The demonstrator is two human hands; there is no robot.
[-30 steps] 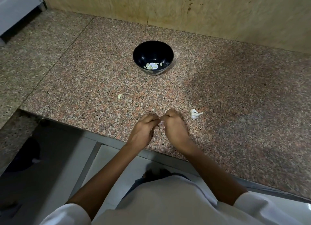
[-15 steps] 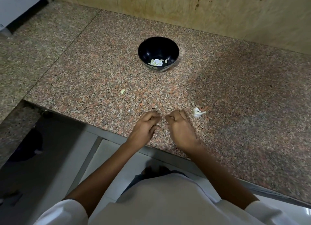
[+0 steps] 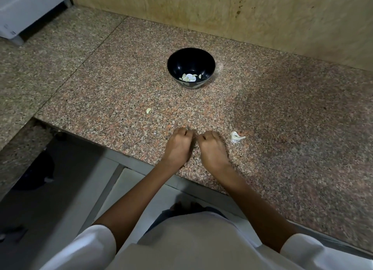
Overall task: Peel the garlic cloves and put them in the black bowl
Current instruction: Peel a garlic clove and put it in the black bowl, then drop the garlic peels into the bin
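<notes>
At the near edge of the speckled pink granite counter [image 3: 282, 128], the left hand [image 3: 178, 146] and the right hand [image 3: 213, 150] rest knuckles-up, with fingers curled under and fingertips almost meeting. Anything pinched between them is hidden beneath the knuckles, so I cannot tell whether either hand grips a garlic clove or nothing. If a clove is there, it sits close to the drop, and a slip while tugging the skin could flick it over the near edge to the floor. Just right of the right hand lies a white papery scrap of garlic skin and stem [image 3: 236, 137], light enough to be swept along by a sleeve or wrist. Further in, toward the counter's left edge, one small pale loose garlic clove [image 3: 148, 110] lies alone and could be overlooked. Toward the back edge stands the round black bowl [image 3: 191, 59], holding several pale peeled cloves [image 3: 189, 77]. It is a long reach from the hands, which invites a drop on the way.
</notes>
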